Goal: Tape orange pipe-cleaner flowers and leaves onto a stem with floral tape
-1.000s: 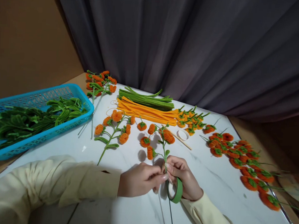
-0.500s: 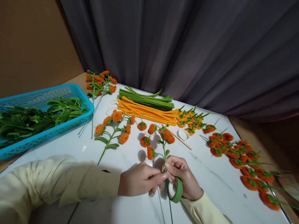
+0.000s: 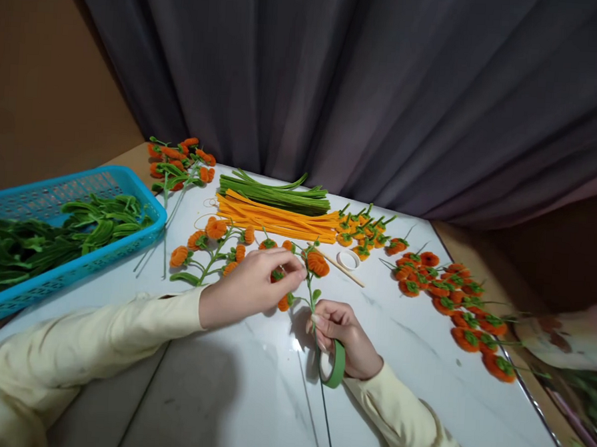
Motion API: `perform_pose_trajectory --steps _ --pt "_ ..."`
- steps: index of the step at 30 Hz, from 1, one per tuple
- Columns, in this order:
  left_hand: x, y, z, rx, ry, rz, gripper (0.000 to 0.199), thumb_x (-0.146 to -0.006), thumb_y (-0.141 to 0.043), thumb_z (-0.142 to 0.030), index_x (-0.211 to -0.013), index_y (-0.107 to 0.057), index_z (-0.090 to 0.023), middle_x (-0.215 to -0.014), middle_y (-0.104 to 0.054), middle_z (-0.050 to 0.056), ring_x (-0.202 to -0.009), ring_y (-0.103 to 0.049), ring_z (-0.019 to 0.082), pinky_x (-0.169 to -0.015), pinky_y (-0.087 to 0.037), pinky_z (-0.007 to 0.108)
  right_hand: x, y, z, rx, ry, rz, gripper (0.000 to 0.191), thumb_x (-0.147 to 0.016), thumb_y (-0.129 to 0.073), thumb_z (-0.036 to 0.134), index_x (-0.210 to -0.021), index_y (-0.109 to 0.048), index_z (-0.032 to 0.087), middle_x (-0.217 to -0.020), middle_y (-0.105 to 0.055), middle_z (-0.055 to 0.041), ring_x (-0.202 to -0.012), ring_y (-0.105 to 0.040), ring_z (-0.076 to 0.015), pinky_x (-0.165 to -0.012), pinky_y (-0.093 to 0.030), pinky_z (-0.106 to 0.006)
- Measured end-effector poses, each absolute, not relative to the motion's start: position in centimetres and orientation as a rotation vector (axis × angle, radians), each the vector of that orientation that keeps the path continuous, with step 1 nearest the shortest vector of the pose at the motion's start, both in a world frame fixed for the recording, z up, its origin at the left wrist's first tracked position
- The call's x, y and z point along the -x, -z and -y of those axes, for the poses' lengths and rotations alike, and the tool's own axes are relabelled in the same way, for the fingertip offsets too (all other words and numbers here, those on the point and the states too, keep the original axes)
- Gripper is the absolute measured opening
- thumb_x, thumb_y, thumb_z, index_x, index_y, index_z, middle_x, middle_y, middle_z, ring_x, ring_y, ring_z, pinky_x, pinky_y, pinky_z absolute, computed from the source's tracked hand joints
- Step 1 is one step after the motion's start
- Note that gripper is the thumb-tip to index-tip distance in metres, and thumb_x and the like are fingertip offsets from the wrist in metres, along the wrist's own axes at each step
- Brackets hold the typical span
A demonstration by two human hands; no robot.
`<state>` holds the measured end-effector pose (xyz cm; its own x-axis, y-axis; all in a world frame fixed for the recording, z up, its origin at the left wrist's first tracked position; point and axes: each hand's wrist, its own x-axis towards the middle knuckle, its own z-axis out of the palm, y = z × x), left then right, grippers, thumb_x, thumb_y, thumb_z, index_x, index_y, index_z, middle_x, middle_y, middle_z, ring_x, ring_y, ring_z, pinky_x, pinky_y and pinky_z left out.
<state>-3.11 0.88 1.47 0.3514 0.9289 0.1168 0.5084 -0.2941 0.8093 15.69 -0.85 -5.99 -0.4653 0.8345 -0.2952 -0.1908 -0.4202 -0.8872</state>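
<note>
Fingers of the right hand [image 3: 347, 336] pinch a thin, green, fuzzy stem [image 3: 310, 291] just below its small green leaf [image 3: 316, 295]; a ring-shaped roll of green tape [image 3: 338, 364] hangs under that palm. Left hand [image 3: 253, 281]: thumb and index curved, tips nearly together beside the upper stem, by a ribbed orange fuzzy flower head [image 3: 318, 264]. I can't tell if they grip anything. Stem is centre, tilted over the white marble-patterned table [image 3: 411, 373].

Risks I'd flag: one narrow pinch, so a sideways left tug could spin or bend the stem. Dangling roll could swing and slip. Left cuff is near the orange-flowered spray [image 3: 210, 263]; a low sweep could drag it.
</note>
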Motion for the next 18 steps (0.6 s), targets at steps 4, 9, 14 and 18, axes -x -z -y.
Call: perform_pose_trajectory --steps 4,9,14,18 --pt "2.8 -0.4 -1.3 -1.793 -0.482 -1.221 0.03 -0.085 -0.045 -0.038 -0.08 -0.063 -0.015 -0.061 -0.058 -0.002 -0.05 -0.048 0.008 -0.049 -0.035 0.019 -15.7 6.0 0.9 0.982 -1.948 1.077 0.028 -0.066 -0.074 0.034 -0.057 -0.061 0.01 -0.038 -0.049 0.0025 -0.031 -0.03 -0.0035 -0.034 -0.015 -0.018" --pt "2.0 1.0 -1.6 -1.668 -0.419 -1.087 0.031 -0.079 -0.054 -0.041 -0.068 -0.062 -0.012 -0.051 -0.047 -0.005 -0.048 -0.037 0.007 -0.045 -0.028 0.019 -15.6 6.0 1.0 0.956 -1.968 1.078 0.029 -0.065 -0.075 0.034 -0.057 -0.06 0.01 -0.038 -0.048 0.0033 -0.03 -0.031 -0.0032 -0.034 -0.016 -0.017" --pt "1.6 1.9 -1.8 -1.533 -0.564 -1.056 0.028 -0.073 -0.063 -0.038 -0.065 -0.059 -0.012 -0.055 -0.05 -0.005 -0.051 -0.039 0.007 -0.048 -0.03 0.018 -15.7 6.2 0.8 0.906 -1.995 1.08 0.026 -0.069 -0.073 0.033 -0.062 -0.064 0.009 -0.038 -0.049 0.003 -0.031 -0.033 -0.0035 -0.033 -0.019 -0.016" --pt "1.7 2.1 -1.6 -1.504 -0.606 -0.994 0.027 -0.072 -0.064 -0.036 -0.064 -0.059 -0.011 -0.054 -0.05 -0.004 -0.052 -0.04 0.007 -0.049 -0.031 0.018 -15.9 6.5 0.6 0.802 -2.115 1.073 0.027 -0.07 -0.072 0.034 -0.064 -0.065 0.008 -0.037 -0.05 0.0025 -0.029 -0.034 -0.0038 -0.031 -0.02 -0.015"
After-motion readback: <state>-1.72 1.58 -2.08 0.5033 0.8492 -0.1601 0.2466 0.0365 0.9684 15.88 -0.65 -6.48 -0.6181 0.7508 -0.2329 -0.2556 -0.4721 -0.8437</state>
